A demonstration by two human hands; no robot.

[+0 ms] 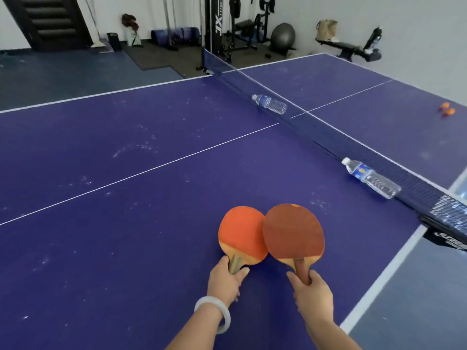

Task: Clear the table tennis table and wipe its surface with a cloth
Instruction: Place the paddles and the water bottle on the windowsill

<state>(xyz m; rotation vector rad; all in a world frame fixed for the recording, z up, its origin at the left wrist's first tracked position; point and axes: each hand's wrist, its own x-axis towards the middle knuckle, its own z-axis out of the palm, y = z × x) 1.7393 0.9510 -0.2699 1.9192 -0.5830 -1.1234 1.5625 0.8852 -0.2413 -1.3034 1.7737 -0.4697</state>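
Head view | left hand [227, 279] fingers clamped on orange paddle [241, 233] handle | right hand [312, 296] fingers clamped on red paddle [293, 231] handle | paddles overlapping, over table [126, 147] | near bottle [370, 178], far bottle [269, 103] lying by net [328, 145]

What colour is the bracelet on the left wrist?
The smooth ring-shaped bracelet is translucent white; head view.

At the back of the room I see a grey exercise ball [283, 36] on the floor beside a black weight rack [242, 29], rolled mats [174, 35] along the white wall, and a dark door [50, 21] at far left.
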